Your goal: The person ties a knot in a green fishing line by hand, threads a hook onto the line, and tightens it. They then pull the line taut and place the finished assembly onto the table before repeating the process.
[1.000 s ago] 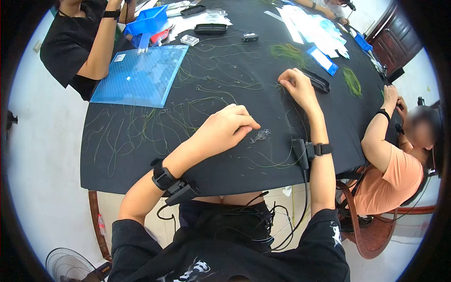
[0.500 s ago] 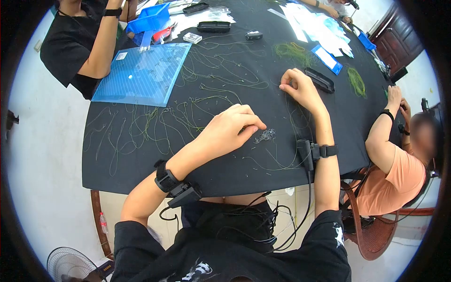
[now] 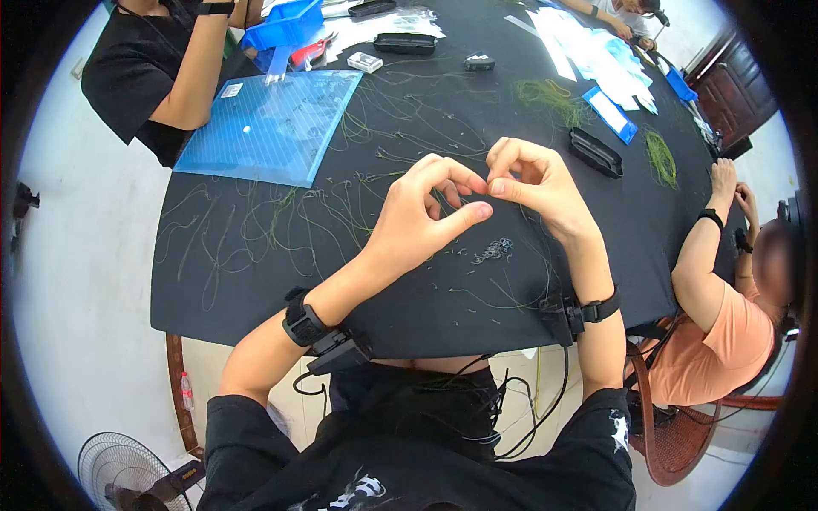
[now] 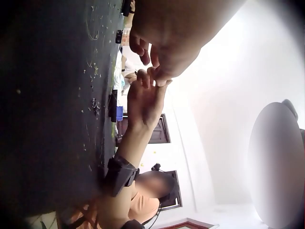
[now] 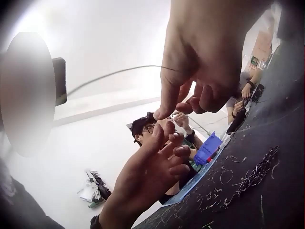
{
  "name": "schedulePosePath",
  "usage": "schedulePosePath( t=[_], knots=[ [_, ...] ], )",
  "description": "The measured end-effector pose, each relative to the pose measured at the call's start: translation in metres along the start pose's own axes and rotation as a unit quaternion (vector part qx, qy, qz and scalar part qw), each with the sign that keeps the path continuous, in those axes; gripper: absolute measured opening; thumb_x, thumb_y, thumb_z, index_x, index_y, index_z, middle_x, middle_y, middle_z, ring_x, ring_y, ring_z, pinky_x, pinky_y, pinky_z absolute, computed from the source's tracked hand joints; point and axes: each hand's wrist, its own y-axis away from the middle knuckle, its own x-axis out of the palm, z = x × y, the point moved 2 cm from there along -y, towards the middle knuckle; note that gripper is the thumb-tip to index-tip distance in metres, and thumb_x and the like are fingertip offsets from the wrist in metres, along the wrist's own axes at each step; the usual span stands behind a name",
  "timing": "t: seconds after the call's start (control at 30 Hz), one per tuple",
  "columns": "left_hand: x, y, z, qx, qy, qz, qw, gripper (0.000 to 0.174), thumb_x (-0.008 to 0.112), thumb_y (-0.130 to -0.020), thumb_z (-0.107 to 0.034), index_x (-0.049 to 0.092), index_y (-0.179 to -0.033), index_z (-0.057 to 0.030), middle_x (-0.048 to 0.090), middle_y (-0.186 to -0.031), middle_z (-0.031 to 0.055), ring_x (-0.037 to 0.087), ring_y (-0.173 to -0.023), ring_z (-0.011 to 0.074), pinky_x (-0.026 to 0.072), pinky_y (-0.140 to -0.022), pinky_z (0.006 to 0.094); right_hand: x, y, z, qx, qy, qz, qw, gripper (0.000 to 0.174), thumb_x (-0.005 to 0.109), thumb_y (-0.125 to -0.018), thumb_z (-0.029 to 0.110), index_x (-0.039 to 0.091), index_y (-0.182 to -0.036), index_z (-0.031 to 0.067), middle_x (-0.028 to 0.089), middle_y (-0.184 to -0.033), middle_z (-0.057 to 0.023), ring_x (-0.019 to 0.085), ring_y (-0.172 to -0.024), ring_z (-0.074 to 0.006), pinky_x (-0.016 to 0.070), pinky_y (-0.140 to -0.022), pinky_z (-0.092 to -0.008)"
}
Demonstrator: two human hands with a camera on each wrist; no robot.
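Above the black table, the left hand [image 3: 422,204] has bent fingers with its thumb apart, and its fingertips meet or nearly meet those of the right hand. The right hand [image 3: 545,192] pinches a thin line [image 5: 119,71], which arcs away from it in the right wrist view. A tiny curved piece shows at its fingertips, too small to identify. In that view the left hand [image 5: 152,171] has loosely spread fingers, apparently holding nothing. Below the hands lies a small pile of dark metal pieces [image 3: 494,250]. Long greenish lines [image 3: 290,213] lie loosely to its left.
A blue translucent folder [image 3: 268,128] lies at left. Farther back are a blue bin [image 3: 285,27], black trays [image 3: 595,153], a small white box [image 3: 365,62], green line bundles [image 3: 660,160] and white sheets [image 3: 588,51]. People sit around the black table [image 3: 409,315].
The left hand has risen away from the pile toward the right hand, its thumb and fingers spreading. The right hand has moved slightly down and turned inward, so the fingertips are now together.
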Motion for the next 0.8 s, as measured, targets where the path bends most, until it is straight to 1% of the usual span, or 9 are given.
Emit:
schedulePosePath(
  t=[0.07,0.27,0.37,0.57,0.67,0.77,0.8],
  knots=[
    [-0.001,0.0,0.002,0.006,-0.007,-0.018,1.0,0.021,0.074,-0.072,-0.015,0.064,-0.087,-0.0068,0.056,-0.087,0.0012,0.053,-0.07,0.0086,0.0401,-0.053,0.0215,0.001,0.0,-0.002,0.016,-0.015,0.002,1.0,0.018,0.073,-0.075,0.016,0.059,-0.075,0.0054,0.048,-0.081,0.0013,0.042,-0.074,-0.0061,0.0342,-0.063,-0.0208],
    [-0.002,-0.001,0.001,0.001,0.004,-0.019,1.0,0.018,0.074,-0.072,-0.013,0.064,-0.085,-0.0066,0.057,-0.086,0.0013,0.054,-0.07,0.009,0.04,-0.053,0.0213,0.007,0.0,-0.004,0.016,-0.052,-0.003,0.999,0.018,0.073,-0.076,0.015,0.057,-0.074,0.006,0.047,-0.081,0.0018,0.043,-0.071,-0.0049,0.0336,-0.058,-0.0192],
    [-0.001,-0.001,0.002,0.007,-0.006,-0.017,1.0,0.017,0.074,-0.072,-0.013,0.064,-0.085,-0.0064,0.056,-0.084,0.001,0.054,-0.071,0.0085,0.0398,-0.052,0.0212,0.004,0.001,-0.003,0.02,-0.064,0.009,0.998,0.014,0.071,-0.078,0.013,0.061,-0.079,0.003,0.057,-0.084,-0.0011,0.052,-0.079,-0.0088,0.0412,-0.07,-0.0235],
    [-0.002,-0.001,0.0,0.017,0.014,-0.026,0.999,0.012,0.071,-0.075,-0.009,0.065,-0.084,-0.0056,0.056,-0.082,0.0006,0.055,-0.069,0.0064,0.0387,-0.048,0.0191,0.01,0.002,-0.004,0.04,-0.082,0.013,0.996,0.014,0.071,-0.078,0.014,0.062,-0.079,0.0034,0.056,-0.084,-0.0005,0.052,-0.078,-0.0084,0.041,-0.07,-0.0229],
    [-0.002,-0.001,0.002,0.027,0.001,-0.04,0.999,0.008,0.069,-0.076,-0.007,0.065,-0.083,-0.0052,0.056,-0.082,0.0009,0.056,-0.068,0.0059,0.0384,-0.047,0.0182,0.009,0.001,-0.004,0.041,-0.074,0.015,0.996,0.014,0.071,-0.079,0.015,0.062,-0.08,0.0037,0.057,-0.084,-0.0006,0.052,-0.079,-0.0082,0.0414,-0.07,-0.0228],
    [-0.004,-0.002,0.001,0.03,-0.008,-0.05,0.998,0.007,0.067,-0.077,-0.007,0.064,-0.083,-0.0046,0.057,-0.082,0.0015,0.056,-0.068,0.0062,0.0387,-0.047,0.0182,0.011,0.0,-0.006,0.022,-0.047,-0.006,0.999,0.015,0.071,-0.077,0.013,0.059,-0.077,0.0054,0.05,-0.08,0.0019,0.044,-0.069,-0.0039,0.0323,-0.054,-0.0181],
    [-0.004,-0.001,0.001,0.033,-0.012,-0.054,0.998,0.007,0.067,-0.078,-0.007,0.064,-0.083,-0.0042,0.057,-0.083,0.0018,0.056,-0.069,0.0064,0.0391,-0.047,0.0183,0.011,0.0,-0.005,0.029,-0.047,-0.005,0.998,0.015,0.071,-0.077,0.013,0.059,-0.077,0.0053,0.05,-0.08,0.0019,0.044,-0.069,-0.004,0.0325,-0.055,-0.0181]
  ],
)
